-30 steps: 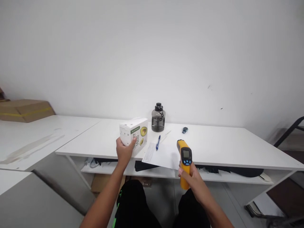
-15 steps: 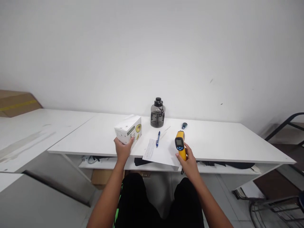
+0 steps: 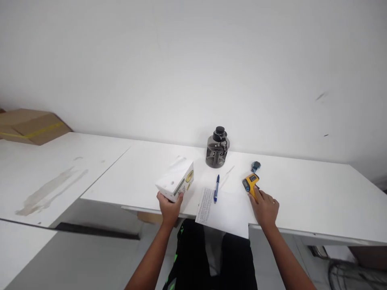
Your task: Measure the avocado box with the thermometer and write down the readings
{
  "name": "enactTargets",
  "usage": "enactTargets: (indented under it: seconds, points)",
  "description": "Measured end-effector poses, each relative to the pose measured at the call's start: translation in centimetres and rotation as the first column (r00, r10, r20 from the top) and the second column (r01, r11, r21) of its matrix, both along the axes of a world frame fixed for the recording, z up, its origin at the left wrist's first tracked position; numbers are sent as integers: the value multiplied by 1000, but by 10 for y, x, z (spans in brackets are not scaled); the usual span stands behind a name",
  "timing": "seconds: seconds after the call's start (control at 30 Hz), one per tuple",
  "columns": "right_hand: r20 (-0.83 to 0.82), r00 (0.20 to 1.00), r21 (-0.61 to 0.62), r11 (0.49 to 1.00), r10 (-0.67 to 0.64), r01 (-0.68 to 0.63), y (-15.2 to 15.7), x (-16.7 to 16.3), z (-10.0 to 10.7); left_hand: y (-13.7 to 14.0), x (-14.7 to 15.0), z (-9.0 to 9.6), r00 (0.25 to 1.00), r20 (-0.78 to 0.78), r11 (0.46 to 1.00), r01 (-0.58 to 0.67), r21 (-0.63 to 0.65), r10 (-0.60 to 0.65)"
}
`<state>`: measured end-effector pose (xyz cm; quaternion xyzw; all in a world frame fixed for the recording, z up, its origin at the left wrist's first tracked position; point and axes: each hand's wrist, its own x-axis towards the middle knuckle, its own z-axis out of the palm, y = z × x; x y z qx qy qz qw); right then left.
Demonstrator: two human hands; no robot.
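My left hand [image 3: 169, 208] grips the near end of a white carton with avocado pictures [image 3: 177, 177], its thumb on the printed side. On the right, my right hand [image 3: 265, 207] is closed around the handle of a yellow infrared thermometer [image 3: 250, 183], which lies tilted on or just over the table; I cannot tell which. Between the hands, a printed sheet of paper [image 3: 225, 211] hangs partly past the table's front edge. A blue pen [image 3: 217, 188] rests across the top of the sheet.
A dark translucent water jug [image 3: 217, 149] stands near the wall. A small dark blue object, perhaps a watch [image 3: 255, 166], lies beyond the thermometer. At the far left, a cardboard box [image 3: 36, 125] sits on the adjoining white table [image 3: 99, 151].
The view has swung left and down. My right hand has lowered the thermometer and turned it from upright to tilted. My left hand keeps hold of the carton.
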<state>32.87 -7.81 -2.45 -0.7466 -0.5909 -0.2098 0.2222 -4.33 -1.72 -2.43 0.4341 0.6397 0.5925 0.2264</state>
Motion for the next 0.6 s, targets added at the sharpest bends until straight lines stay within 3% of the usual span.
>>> enactTargets:
  seconds: [0.27, 0.5, 0.6]
  points:
    - [-135, 991, -46, 999, 6, -13, 1, 2, 1, -4, 0, -7, 992, -129, 996, -15, -89, 4]
    - [-96, 995, 121, 992, -21, 33, -1, 4, 3, 4, 6, -1, 992, -117, 995, 50, 84, -40]
    - [-200, 976, 132, 989, 89, -63, 1, -10, 18, 7, 6, 3, 990, -143, 992, 34, 122, -17]
